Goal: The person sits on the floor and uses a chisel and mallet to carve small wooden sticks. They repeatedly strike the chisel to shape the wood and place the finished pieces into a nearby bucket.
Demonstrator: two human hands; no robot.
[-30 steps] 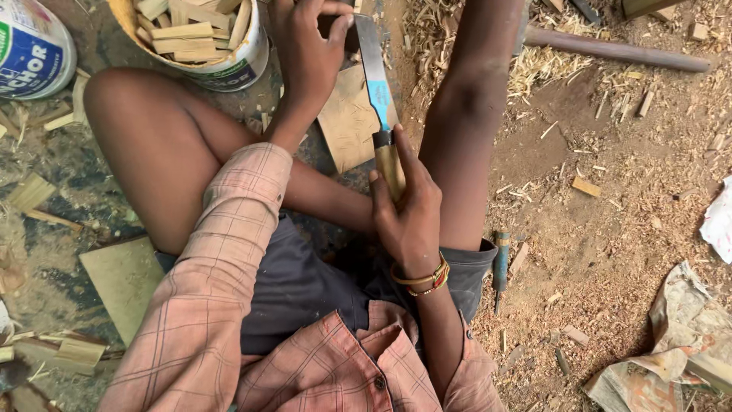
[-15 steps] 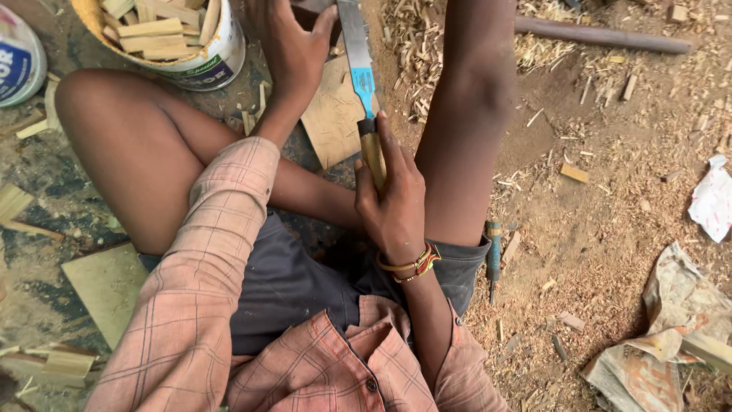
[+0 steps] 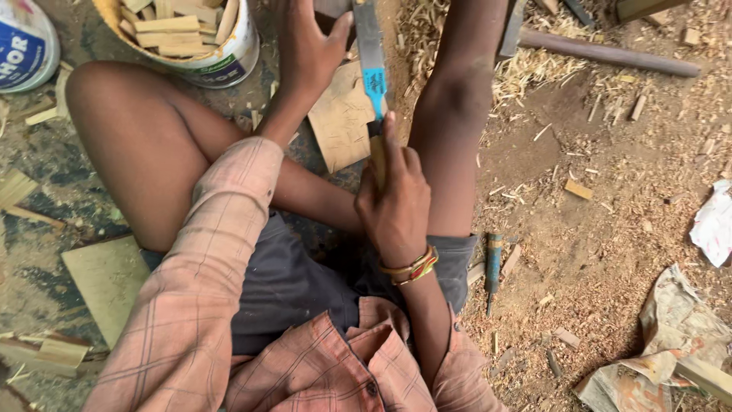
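Note:
I sit on the ground with my legs spread. My right hand [image 3: 396, 202] grips the wooden handle of a long flat blade [image 3: 371, 57] with a blue patch near the handle; the blade points away from me between my legs. My left hand [image 3: 309, 42] reaches forward beside the blade and rests on a dark piece of wood [image 3: 333, 9] at the top edge, mostly out of view. A flat cardboard-coloured board [image 3: 343, 118] lies on the ground under both hands.
A white bucket [image 3: 217, 61] filled with cut wood strips stands at top left, a second white container [image 3: 27, 46] beside it. A blue-handled tool [image 3: 493, 263] lies by my right thigh. Wood shavings, offcuts, a long bar [image 3: 610, 57] and crumpled paper [image 3: 671, 343] lie around.
The view has shifted slightly; my right hand and the blade sit a little further forward. My left hand stays on the wood piece at the top.

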